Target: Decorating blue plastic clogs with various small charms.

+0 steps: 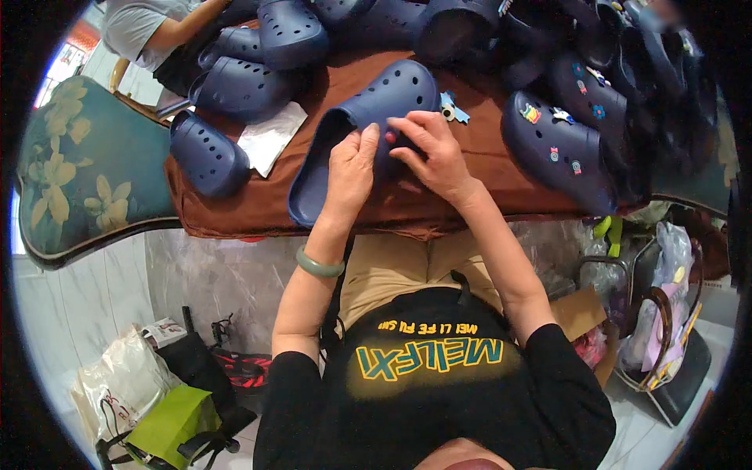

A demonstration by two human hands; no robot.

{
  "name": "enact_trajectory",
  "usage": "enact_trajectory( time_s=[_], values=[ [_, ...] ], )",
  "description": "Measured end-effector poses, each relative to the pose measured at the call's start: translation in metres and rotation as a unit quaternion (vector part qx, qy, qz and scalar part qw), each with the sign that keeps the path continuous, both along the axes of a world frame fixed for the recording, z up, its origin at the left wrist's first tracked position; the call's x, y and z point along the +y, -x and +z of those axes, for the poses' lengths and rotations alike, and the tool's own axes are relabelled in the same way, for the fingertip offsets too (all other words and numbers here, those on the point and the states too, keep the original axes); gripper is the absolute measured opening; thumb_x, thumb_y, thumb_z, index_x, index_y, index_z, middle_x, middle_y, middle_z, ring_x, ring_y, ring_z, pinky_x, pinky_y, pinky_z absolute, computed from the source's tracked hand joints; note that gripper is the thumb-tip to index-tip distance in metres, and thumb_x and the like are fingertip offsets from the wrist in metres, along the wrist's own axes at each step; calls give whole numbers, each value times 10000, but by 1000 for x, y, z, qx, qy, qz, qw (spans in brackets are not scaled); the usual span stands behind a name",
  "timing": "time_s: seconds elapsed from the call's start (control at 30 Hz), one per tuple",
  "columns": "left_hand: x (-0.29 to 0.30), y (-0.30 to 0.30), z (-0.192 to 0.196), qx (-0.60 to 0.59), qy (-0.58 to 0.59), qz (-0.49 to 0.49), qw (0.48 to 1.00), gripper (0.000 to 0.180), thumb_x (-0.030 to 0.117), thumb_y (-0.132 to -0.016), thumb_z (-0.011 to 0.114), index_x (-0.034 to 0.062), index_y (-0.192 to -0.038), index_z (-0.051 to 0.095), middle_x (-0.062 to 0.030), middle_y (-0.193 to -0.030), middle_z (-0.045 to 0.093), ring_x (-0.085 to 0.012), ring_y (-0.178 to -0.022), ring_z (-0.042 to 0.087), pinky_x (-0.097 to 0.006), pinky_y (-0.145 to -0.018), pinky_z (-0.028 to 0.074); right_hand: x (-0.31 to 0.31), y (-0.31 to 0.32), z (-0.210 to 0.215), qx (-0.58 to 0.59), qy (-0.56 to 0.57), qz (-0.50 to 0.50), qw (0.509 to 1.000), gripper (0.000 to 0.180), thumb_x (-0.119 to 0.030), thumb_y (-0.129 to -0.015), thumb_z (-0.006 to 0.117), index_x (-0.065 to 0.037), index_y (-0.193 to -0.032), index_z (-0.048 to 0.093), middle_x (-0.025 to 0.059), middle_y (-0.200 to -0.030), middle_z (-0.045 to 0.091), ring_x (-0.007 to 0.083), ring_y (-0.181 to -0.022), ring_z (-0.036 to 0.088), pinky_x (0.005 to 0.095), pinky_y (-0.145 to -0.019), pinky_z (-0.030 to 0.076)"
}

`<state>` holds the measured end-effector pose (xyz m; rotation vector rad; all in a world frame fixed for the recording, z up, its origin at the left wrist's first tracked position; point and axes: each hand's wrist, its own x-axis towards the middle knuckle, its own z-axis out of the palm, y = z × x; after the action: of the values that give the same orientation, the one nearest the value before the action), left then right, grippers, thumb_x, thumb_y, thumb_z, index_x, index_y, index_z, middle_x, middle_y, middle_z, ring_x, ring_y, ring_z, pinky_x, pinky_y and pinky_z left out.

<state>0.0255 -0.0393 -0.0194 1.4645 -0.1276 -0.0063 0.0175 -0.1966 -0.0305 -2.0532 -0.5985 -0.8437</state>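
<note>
A large navy clog with round holes in its toe lies tilted before me, toe away to the right. My left hand grips the edge of its opening, thumb along the rim; a pale green bangle circles that wrist. My right hand is curled at the clog's side, thumb and forefinger around a small red shoe charm. Just beyond, a blue-and-white charm lies on the brown cloth. To the right sits a navy clog decorated with several colourful charms.
Many navy clogs crowd the far side of the brown-covered table. A small clog and a white packet lie left. Flowered chair backs flank the table. Bags stand on the floor. Another person's arm is at the upper left.
</note>
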Motion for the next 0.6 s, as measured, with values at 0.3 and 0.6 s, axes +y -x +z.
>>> enact_trajectory(
  time_s=[0.3,0.6],
  values=[
    [4,-4,4,98,46,-77,991,334,296,-1009,481,18,-947,656,5,-888,600,-61,-796,519,-223,-701,426,14,1,-7,36,-66,22,997,261,-95,-765,738,-85,-992,611,67,-969,591,253,-855,570,348,-746,427],
    [17,-3,13,30,-136,-56,989,270,264,-959,535,10,-974,628,-18,-905,614,-91,-817,554,-253,-753,447,-34,11,-11,73,14,-178,981,168,-66,-844,605,-72,-1011,585,106,-961,604,307,-912,574,401,-789,426]
  ],
)
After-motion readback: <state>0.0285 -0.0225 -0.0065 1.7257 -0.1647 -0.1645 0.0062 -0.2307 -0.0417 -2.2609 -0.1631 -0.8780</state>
